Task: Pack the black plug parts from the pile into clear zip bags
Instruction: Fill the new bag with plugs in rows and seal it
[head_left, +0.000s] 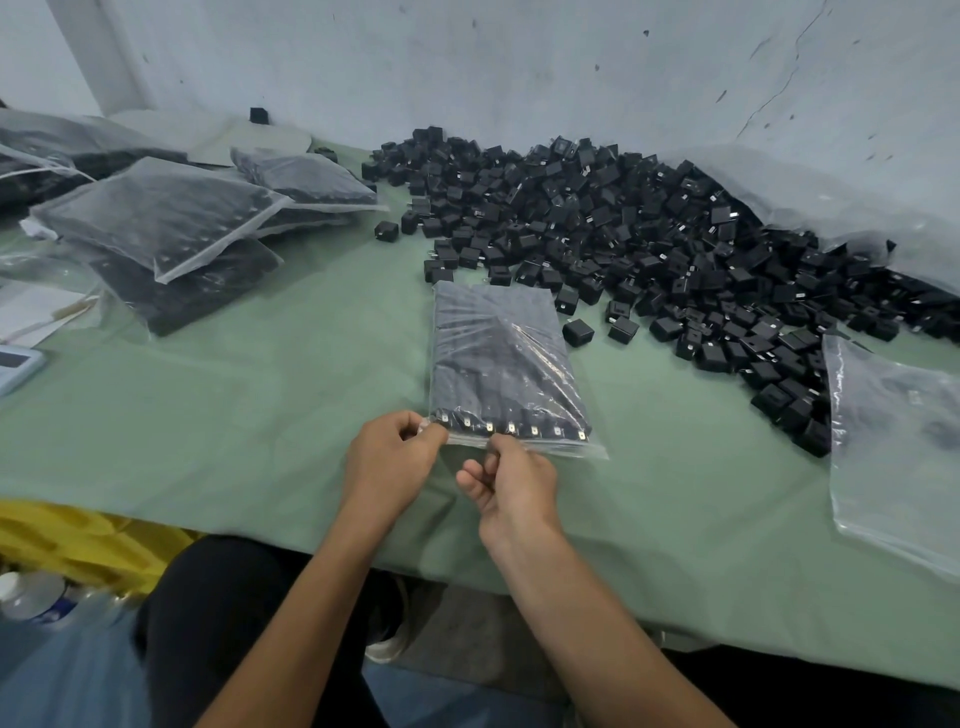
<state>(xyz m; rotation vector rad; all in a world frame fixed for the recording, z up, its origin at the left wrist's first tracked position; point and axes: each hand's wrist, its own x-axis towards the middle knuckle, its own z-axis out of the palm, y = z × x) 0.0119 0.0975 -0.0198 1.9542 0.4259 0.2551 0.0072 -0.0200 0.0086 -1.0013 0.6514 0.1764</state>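
Observation:
A clear zip bag (498, 358) full of black plug parts lies flat on the green table cover (260, 395), its open end toward me. My left hand (389, 460) pinches the bag's near left corner. My right hand (506, 480) pinches the same zip edge just to the right of it. A row of metal prongs shows through the plastic by my fingers. The big pile of loose black plug parts (649, 234) spreads across the table behind and to the right of the bag.
Several filled zip bags (171, 223) are stacked at the far left. Empty clear bags (893, 441) lie at the right edge, and a large plastic sack (831, 202) lies behind the pile. A yellow object (78, 540) and a water bottle (36, 595) sit below the table's left side.

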